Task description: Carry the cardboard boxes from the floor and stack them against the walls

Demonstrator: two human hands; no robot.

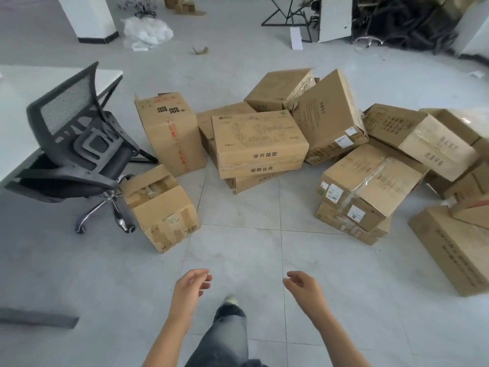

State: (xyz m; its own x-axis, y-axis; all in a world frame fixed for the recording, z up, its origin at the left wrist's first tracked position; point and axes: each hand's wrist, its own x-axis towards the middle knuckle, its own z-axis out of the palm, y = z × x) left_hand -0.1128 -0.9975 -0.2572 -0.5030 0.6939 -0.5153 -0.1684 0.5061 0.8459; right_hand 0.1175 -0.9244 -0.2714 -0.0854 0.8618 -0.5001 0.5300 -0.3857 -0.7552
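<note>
Several brown cardboard boxes lie scattered on the grey tiled floor ahead of me. A small torn box [161, 207] sits nearest on the left, a tall upright box [169, 133] stands behind it, and a flat printed box [258, 140] tops a short stack in the middle. On the right, a taped box [370, 186] rests on another, with more boxes piled beyond. My left hand [191, 284] and my right hand [303, 286] hang low over bare floor, fingers loosely apart, holding nothing and well short of any box.
A black mesh office chair [76, 144] leans tipped against a white desk [21, 107] on the left, touching the small torn box. A white pillar [88, 17], crumpled plastic [146, 31] and a heap of black cables [402, 19] lie at the back. My leg [227, 332] steps forward.
</note>
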